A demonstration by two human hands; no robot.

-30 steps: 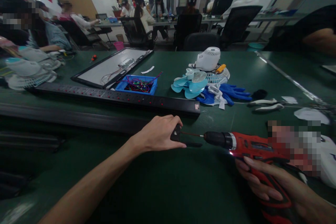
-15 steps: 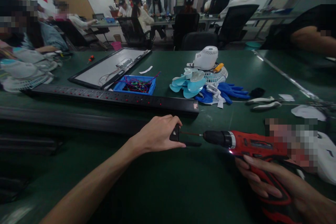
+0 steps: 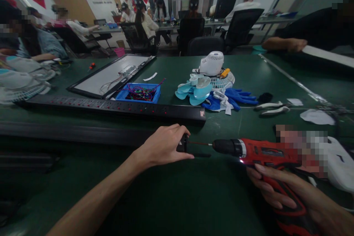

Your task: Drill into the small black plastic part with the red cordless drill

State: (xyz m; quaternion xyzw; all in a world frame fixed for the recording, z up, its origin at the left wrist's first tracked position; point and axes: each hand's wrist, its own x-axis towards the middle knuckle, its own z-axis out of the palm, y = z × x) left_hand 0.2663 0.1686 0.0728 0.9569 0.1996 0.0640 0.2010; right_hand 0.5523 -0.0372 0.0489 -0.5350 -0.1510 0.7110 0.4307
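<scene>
My left hand (image 3: 164,143) is closed around the near end of a long black casing (image 3: 83,132), with fingers over the top and thumb below. In my right hand (image 3: 272,186) is a red and black cordless drill (image 3: 268,151), its lamp lit. A long thin bit (image 3: 200,143) runs left from the chuck to the casing's end; whether the tip sits in a screw cannot be made out. A small dark strip (image 3: 203,155) lies below the bit. Behind the casing rests a black power strip (image 3: 124,108) with a row of sockets.
A blue bin of wires (image 3: 118,97) and a framed panel (image 3: 94,77) lie beyond. Further right are light-blue fan blades (image 3: 193,90), a white fan body (image 3: 211,63), blue gloves (image 3: 239,96) and pliers (image 3: 272,107). Co-workers sit around; one person's hand (image 3: 297,45) holds a white strip.
The view has shifted slightly. Both my hands keep their grips, with the drill still lined up with the casing's end. At the right, a co-worker's arm now reaches in with a white strip.
</scene>
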